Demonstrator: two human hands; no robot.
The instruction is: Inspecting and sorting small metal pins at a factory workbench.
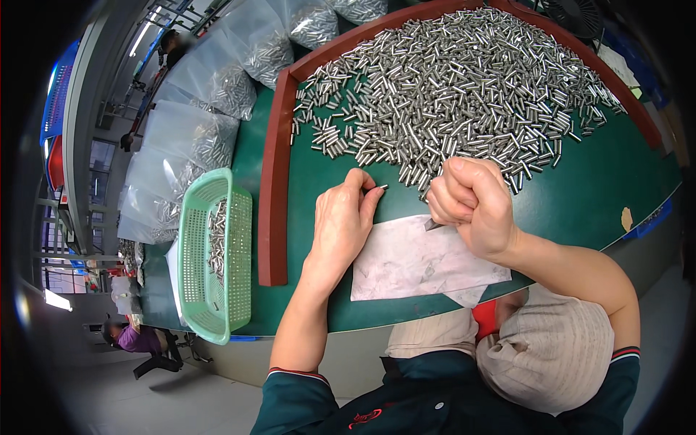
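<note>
My left hand [339, 221] pinches a small metal pin [384, 187] between thumb and forefinger, just short of the heap's near edge. Close to it on the right, my right hand [475, 206] is curled into a fist. A dark tip [432, 225] pokes out below that fist; what the fist holds is mostly hidden. Beyond both hands spreads a large heap of short, shiny metal pins [449, 94]. Under and in front of the right hand lies a stained, pinkish-white cloth [413, 268] on the green tabletop [580, 188].
A dark red wooden frame [274, 196] borders the heap. Left of it stands a pale green basket [239, 290] with some pins inside. Several clear plastic bags of pins [268, 54] line the left and far side. A fan [573, 16] stands far right. Another person [138, 341] sits far left.
</note>
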